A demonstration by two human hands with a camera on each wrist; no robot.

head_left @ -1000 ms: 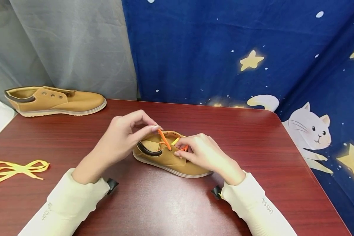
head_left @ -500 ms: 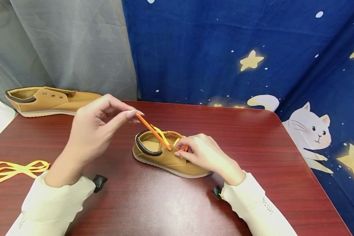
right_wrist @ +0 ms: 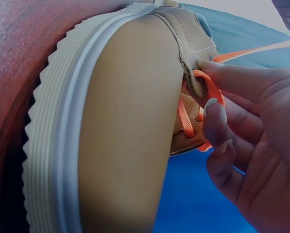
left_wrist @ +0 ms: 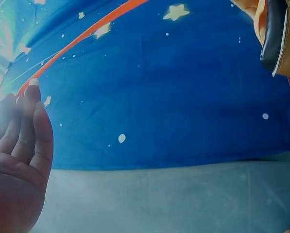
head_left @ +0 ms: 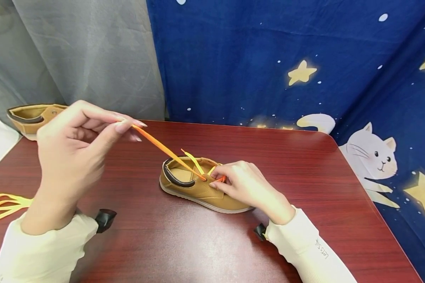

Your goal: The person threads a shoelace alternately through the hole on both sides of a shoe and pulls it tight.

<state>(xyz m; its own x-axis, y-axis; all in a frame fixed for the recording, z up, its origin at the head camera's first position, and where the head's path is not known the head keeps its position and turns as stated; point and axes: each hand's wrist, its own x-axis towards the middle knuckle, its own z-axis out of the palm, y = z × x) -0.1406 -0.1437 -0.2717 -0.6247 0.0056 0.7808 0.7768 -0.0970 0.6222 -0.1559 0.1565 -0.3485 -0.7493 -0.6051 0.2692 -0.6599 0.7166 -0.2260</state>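
A tan lace-up shoe stands on the table, toe to the right. From one of its eyelets an orange shoelace runs taut up to the left, its far part pinched between thumb and fingers of my left hand. My right hand grips the shoe's eyelet flap, the thumb on its outer face. In the right wrist view, orange lace loops through an eyelet beside those fingers and crosses the tongue. A yellow lace end sticks up from the shoe opening.
A second tan shoe, partly hidden by my left hand, stands at the back left of the table. Looped yellow shoelace lies at the left. Grey and blue curtains hang behind the table.
My left hand has moved left and upward from the shoe, drawing a longer stretch of orange lace out of the eyelet. The right hand and the shoe have stayed in place.
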